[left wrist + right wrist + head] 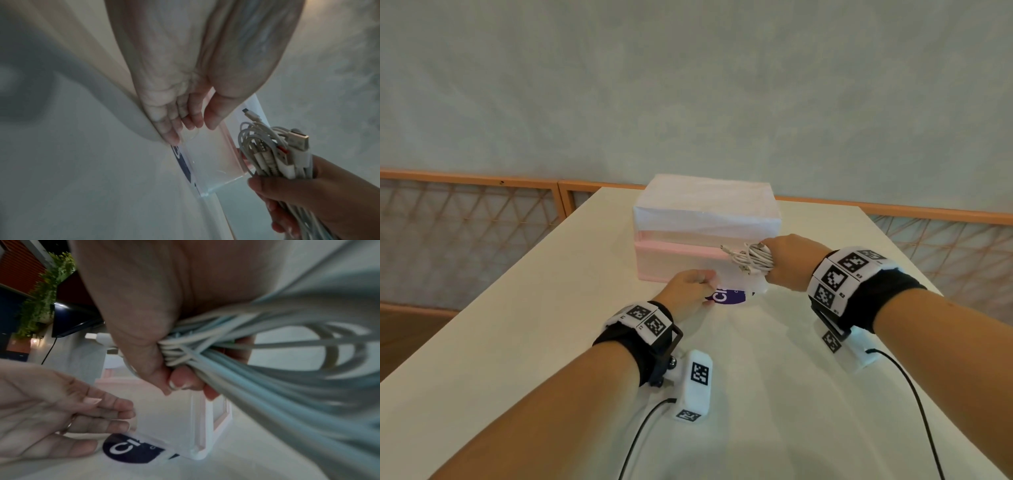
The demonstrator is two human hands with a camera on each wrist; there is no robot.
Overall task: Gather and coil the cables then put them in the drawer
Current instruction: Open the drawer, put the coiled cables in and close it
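Observation:
A white box (705, 205) stands on the table, its lower drawer (674, 263) pulled out a little and showing a pink inner edge. My right hand (787, 263) grips a coiled bundle of white cables (751, 262) just above the drawer's right end; several plugs stick out of the cables (267, 149). In the right wrist view the thumb and fingers (156, 363) wrap round the cables (267, 369). My left hand (698, 284) lies low at the drawer front (170, 418), its straight fingers (115, 415) against it. A navy label (726, 297) lies under the drawer.
The white table (517, 342) ends left and right of my arms. Black leads (914, 394) trail from the wrist cameras toward me. A wooden lattice railing (465, 178) runs behind the table below a pale wall.

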